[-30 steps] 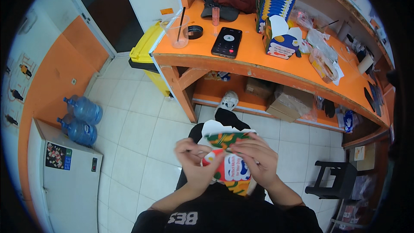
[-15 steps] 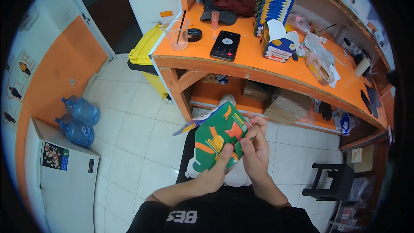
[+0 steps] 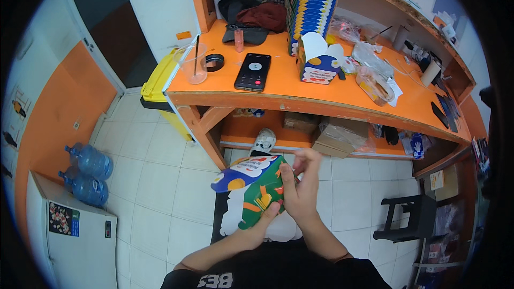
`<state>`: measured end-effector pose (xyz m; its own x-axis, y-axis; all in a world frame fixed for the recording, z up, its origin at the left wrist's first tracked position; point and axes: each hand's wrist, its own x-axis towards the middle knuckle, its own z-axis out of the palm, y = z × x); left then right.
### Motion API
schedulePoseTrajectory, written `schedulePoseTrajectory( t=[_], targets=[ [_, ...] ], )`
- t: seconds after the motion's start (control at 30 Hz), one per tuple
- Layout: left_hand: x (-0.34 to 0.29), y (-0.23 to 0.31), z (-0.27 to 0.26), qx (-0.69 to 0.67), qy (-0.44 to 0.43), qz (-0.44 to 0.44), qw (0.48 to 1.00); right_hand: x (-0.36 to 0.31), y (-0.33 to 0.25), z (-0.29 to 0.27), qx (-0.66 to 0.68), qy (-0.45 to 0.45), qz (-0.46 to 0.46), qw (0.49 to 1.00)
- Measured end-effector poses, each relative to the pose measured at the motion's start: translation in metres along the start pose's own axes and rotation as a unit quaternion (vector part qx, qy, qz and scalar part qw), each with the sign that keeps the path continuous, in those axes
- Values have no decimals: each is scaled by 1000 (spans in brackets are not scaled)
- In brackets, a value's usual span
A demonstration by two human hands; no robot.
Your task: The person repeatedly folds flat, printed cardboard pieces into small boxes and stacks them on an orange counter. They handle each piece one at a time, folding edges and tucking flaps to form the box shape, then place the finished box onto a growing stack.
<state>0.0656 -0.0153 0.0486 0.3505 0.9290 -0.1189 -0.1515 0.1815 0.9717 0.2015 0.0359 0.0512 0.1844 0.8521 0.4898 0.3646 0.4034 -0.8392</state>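
A paper food carton (image 3: 258, 186), green and blue with orange and white patterns, is tilted above my lap, partly folded into shape. My left hand (image 3: 254, 233) grips its lower side, the thumb lying on the green face and the other fingers hidden underneath. At the carton's right edge my right hand (image 3: 303, 192) presses with its thumb, and its fingers curl around behind. White card (image 3: 286, 228) with a wavy outline lies on my lap below the carton; whether it belongs to the same carton I cannot tell.
On the orange desk (image 3: 214, 101) stand a tall stack of nested cartons (image 3: 315, 8), a made-up carton (image 3: 319, 66), a phone (image 3: 252, 73) and a clear plastic cup (image 3: 195, 67). A yellow bin (image 3: 159, 83) is beside the desk. A black stool (image 3: 408, 218) stands at right.
The carton has turned and opened up, so its blue side panel now shows. My right hand has shifted up along its edge. The head view has moved a little to the right.
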Motion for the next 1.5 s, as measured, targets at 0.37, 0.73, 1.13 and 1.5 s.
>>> schedulePoseTrajectory(
  t=[0.37,0.73,1.13,1.5],
  targets=[
    [42,37,-73,-244,-238,-120,932,31,25,-52,164,-327,189,911],
    [-3,16,-59,174,-96,161,967,4,-8,-28,-209,-56,-215,952],
    [-8,-15,-27,-479,70,-26,875,-21,-14,-21,65,-93,36,993],
    [-37,5,-34,-294,-28,-277,914,-36,11,-41,-13,-202,-225,953]
  ],
)
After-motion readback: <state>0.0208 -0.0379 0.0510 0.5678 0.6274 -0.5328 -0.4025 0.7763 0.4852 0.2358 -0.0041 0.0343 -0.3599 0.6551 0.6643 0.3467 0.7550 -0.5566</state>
